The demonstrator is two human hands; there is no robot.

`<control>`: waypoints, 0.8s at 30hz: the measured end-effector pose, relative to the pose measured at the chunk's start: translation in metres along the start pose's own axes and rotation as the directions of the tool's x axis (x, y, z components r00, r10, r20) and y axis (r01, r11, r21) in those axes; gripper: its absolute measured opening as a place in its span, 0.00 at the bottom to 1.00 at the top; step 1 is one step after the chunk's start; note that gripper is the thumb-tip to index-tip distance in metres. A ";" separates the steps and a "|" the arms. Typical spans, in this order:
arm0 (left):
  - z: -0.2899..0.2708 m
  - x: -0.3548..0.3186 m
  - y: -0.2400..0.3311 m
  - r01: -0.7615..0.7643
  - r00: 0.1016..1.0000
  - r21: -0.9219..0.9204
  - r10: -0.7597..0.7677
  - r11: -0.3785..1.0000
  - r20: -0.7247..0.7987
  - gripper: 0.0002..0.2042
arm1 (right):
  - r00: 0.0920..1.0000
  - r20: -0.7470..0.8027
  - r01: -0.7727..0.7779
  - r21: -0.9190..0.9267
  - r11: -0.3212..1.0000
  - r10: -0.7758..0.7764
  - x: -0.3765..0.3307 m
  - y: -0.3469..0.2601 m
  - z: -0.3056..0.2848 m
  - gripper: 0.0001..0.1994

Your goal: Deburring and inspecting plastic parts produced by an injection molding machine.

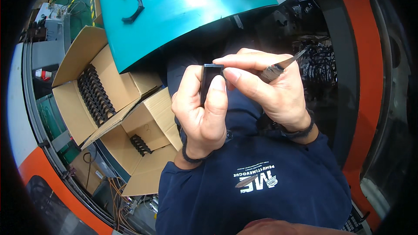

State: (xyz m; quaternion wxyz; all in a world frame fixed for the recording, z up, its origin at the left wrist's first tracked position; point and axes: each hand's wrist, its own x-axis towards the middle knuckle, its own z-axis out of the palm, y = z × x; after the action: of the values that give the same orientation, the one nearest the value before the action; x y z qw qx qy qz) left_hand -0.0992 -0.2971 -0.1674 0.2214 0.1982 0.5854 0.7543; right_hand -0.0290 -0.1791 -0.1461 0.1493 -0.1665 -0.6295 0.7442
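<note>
Black plastic part (pixel 210 78) sat pinched upright in left hand (pixel 201 113), above the lap | right hand (pixel 272 91) clenched a small knife (pixel 278 67), fingers touching the part | risk: blade could slip and nick the left thumb.

Left hand (pixel 201 113) pinching a small black rectangular plastic part (pixel 210 78) between thumb and fingers, held upright in front of the chest. Right hand (pixel 272 89) just beside, fingertips touching the part's top, gripping a thin grey metal blade (pixel 283 66). Teal counter (pixel 183 13) above, with curved black plastic pieces (pixel 134 13). Open cardboard boxes (pixel 100 87) to the left, holding rows of black parts (pixel 93 95).
</note>
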 end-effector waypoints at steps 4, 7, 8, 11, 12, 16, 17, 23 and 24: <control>0.002 0.000 0.001 0.004 1.000 0.016 -0.004 1.000 -0.015 0.07 | 1.000 -0.002 0.011 -0.021 1.000 -0.012 0.000 0.001 -0.001 0.09; 0.002 0.000 0.000 -0.002 1.000 0.018 0.002 1.000 -0.019 0.07 | 1.000 -0.010 0.003 -0.058 0.998 -0.004 0.001 0.001 -0.001 0.09; 0.002 0.000 -0.001 -0.004 1.000 0.020 0.004 1.000 -0.021 0.06 | 1.000 -0.013 0.008 -0.046 0.999 -0.008 0.001 0.002 -0.001 0.09; 0.002 0.000 -0.002 -0.010 1.000 0.022 0.010 1.000 -0.026 0.06 | 1.000 -0.022 0.014 -0.019 1.000 -0.014 0.001 0.005 0.001 0.09; 0.002 0.000 -0.002 -0.010 1.000 0.022 0.010 1.000 -0.028 0.06 | 1.000 -0.027 0.009 -0.016 1.000 -0.010 0.001 0.005 0.001 0.09; 0.002 0.001 -0.005 -0.020 0.999 0.019 0.021 1.000 -0.026 0.06 | 0.999 -0.043 0.005 -0.010 1.000 -0.005 0.001 0.007 0.003 0.09; 0.002 0.001 -0.005 -0.016 1.000 0.018 0.016 1.000 -0.026 0.06 | 0.999 -0.042 0.011 -0.004 1.000 -0.011 0.002 0.008 0.003 0.09; 0.004 0.002 -0.005 0.002 0.999 0.018 -0.001 1.000 -0.039 0.07 | 0.998 -0.042 0.036 0.010 0.999 -0.035 0.003 0.010 0.003 0.09; 0.004 0.002 -0.005 0.004 0.999 0.017 -0.004 1.000 -0.041 0.07 | 0.999 -0.044 0.033 0.020 0.999 -0.032 0.003 0.010 0.003 0.09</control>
State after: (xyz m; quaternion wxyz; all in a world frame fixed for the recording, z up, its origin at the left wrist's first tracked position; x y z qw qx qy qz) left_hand -0.0985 -0.2920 -0.1711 0.2093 0.1836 0.5966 0.7527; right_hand -0.0330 -0.1823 -0.1555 0.1767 -0.1708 -0.6210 0.7443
